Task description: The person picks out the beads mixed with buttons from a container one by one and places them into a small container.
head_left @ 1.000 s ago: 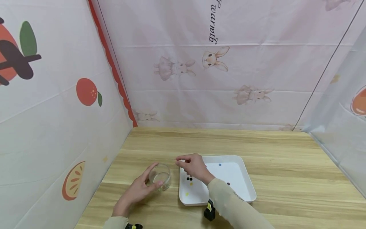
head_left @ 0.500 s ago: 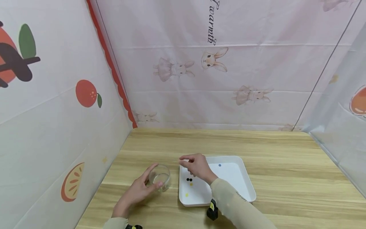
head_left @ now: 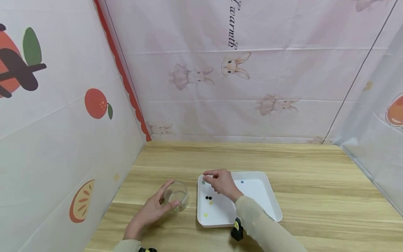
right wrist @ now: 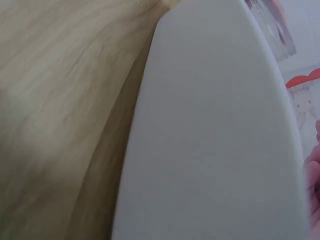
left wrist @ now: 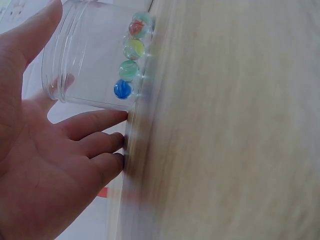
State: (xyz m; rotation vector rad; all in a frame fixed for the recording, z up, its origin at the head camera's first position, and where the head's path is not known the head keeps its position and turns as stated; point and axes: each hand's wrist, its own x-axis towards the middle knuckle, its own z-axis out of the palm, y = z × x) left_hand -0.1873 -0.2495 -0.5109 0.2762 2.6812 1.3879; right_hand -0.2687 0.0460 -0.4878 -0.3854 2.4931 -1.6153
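Observation:
My left hand holds a clear round jar upright on the table, with thumb and fingers around its sides. Several glass marbles with blue, green, yellow and red swirls lie on the jar's bottom in the left wrist view. Over the far left corner of a white tray is my right hand, its thumb and index fingertips apart. Just below the thumb, a greenish marble sits in that corner. The right wrist view mostly shows the tray's outer wall, hiding the fingertips.
In the tray lie two small black round pieces, two yellow ones and a blue one. My right sleeve crosses the tray's near side. Printed cloth walls enclose the wooden table.
My right hand has moved right, from beyond the tray's left edge to over its far left corner, uncovering the greenish marble. The left hand and jar have stayed put.

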